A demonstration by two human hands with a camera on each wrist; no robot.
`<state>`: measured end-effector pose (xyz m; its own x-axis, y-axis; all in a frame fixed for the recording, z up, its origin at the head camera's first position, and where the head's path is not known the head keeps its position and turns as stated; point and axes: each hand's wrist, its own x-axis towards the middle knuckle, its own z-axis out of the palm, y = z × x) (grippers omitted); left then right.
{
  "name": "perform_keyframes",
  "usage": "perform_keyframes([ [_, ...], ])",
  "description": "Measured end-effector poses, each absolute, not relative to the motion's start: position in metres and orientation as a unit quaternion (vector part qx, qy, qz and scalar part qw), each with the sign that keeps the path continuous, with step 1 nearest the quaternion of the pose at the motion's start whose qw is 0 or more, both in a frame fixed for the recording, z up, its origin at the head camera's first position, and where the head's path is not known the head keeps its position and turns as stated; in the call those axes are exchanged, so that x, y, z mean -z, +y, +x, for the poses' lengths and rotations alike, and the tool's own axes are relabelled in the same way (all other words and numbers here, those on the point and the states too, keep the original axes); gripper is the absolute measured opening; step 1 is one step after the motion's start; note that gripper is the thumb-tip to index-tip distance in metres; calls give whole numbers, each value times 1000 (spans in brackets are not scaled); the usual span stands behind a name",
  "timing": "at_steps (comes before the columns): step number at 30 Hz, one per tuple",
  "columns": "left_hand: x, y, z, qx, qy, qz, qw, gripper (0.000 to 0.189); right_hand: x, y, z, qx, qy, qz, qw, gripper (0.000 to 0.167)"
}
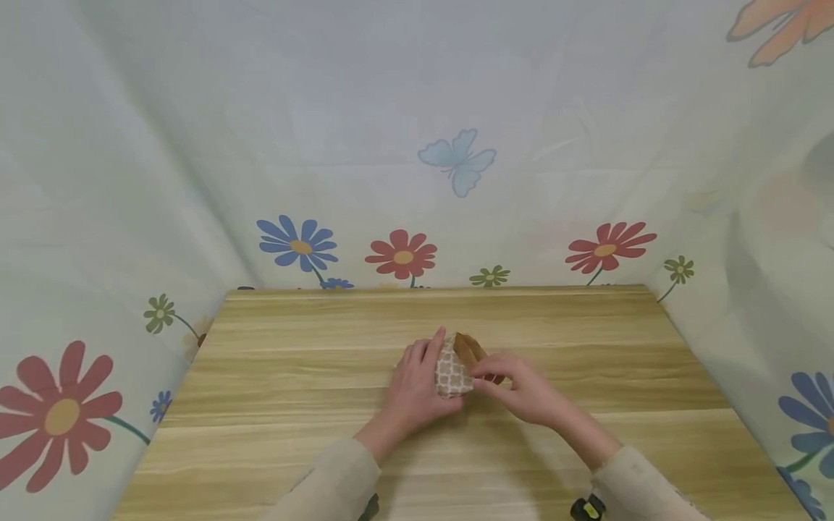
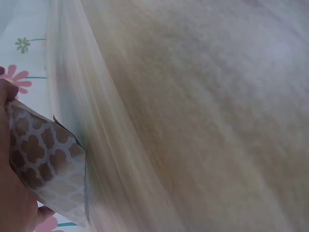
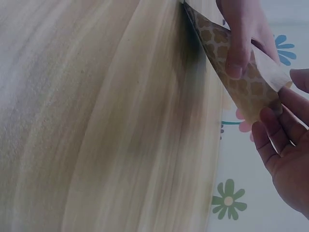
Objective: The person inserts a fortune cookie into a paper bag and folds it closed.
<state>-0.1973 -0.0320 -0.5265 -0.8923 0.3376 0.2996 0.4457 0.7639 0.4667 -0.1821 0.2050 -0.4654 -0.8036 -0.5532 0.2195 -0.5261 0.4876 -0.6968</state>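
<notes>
A small brown paper bag (image 1: 451, 374) with a white lattice print is held just over the wooden table, its plain brown inner side partly showing at the right. My left hand (image 1: 415, 380) grips its left side, thumb at the near end and fingers at the far end. At the bag's right edge, my right hand (image 1: 517, 387) pinches the paper between thumb and fingers. The left wrist view has the printed face of the bag (image 2: 46, 159) beside the left hand (image 2: 12, 183). In the right wrist view, right-hand fingertips (image 3: 270, 123) touch one corner.
The wood-grain table (image 1: 293, 347) spreads around both hands. Behind it and at both sides hangs a pale cloth (image 1: 365, 94) printed with flowers and a butterfly. A small dark object (image 1: 588, 508) shows by the right sleeve.
</notes>
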Motion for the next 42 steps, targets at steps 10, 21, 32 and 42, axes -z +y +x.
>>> perform_keyframes([
  [10, 523, -31, -196, 277, -932, -210, 102, 122, 469, 210, -185, 449, 845, -289, -18, 20],
  [21, 524, -31, -197, 301, -924, -209, 113, 124, 479, 230, -190, 474, 860, -188, 12, 32],
  [32, 522, -29, -193, 310, -920, -215, 109, 126, 482, 223, -204, 508, 845, -157, 63, 19],
  [42, 502, -46, -201, 411, -884, -222, -18, 89, 461, 228, -220, 463, 848, -247, 77, 13],
])
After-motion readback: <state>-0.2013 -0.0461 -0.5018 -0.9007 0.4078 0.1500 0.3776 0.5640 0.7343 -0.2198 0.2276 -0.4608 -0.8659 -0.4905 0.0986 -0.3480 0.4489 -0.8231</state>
